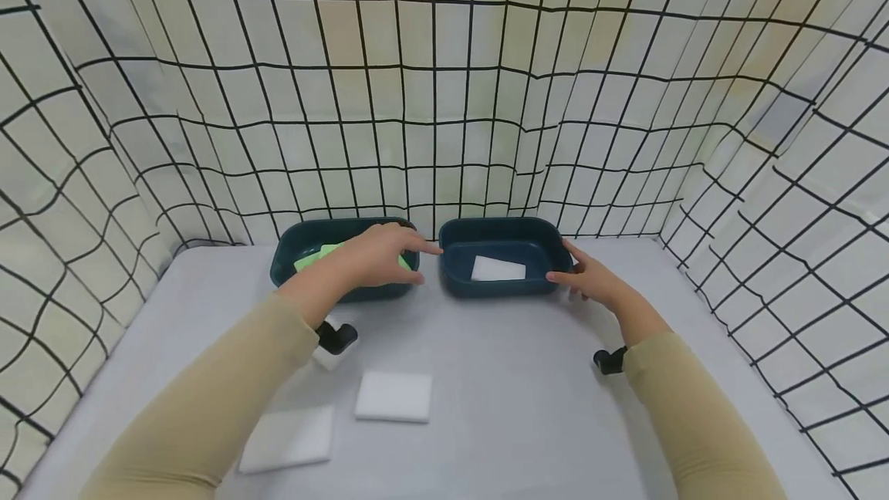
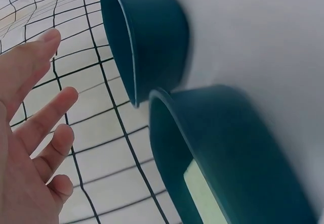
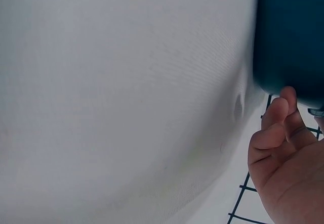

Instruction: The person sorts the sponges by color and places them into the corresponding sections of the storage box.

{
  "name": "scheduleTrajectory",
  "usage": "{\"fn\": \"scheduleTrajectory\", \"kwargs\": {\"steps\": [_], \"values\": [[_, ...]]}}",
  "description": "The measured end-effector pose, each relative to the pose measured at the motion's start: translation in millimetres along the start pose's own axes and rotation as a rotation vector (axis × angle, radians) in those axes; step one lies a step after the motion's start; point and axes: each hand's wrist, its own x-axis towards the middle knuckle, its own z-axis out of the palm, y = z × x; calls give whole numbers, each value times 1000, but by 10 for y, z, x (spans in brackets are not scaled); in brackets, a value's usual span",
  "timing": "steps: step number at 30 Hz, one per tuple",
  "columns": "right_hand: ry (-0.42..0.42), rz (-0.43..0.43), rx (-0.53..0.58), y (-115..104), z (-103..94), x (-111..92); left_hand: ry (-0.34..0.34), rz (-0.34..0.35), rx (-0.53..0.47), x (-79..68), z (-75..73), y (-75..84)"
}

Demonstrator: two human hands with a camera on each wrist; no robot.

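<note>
My left hand (image 1: 389, 253) hovers over the left dark teal bin (image 1: 285, 253), its fingers apart and holding nothing. In the left wrist view the hand (image 2: 35, 128) shows the same spread fingers, beside that bin's rim. Light green folded pieces (image 1: 309, 259) lie inside this bin, partly hidden by the hand. At the right end of the second teal bin (image 1: 458, 284), my right hand (image 1: 590, 280) grips the rim, thumb at the front corner and fingers along the outer side. A white folded piece (image 1: 498, 268) lies on this bin's floor. The right wrist view shows curled fingers (image 3: 276, 115) against the bin's end.
White folded pieces lie on the white tabletop (image 1: 500, 407): one near the middle (image 1: 394, 396), another at the front left (image 1: 288, 438), and a third partly under the left wrist. Black netting (image 1: 472, 99) surrounds the table at the back and sides, close behind both bins.
</note>
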Motion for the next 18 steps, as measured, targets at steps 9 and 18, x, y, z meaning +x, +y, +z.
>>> {"fn": "scheduleTrajectory", "kwargs": {"steps": [9,18], "values": [[-1,5,-16,-23,16,-30,47,22,-13,-772,102,-335],[-11,10,-21,-70,23,-46,13,-144,-76,-1321,227,-637]]}}
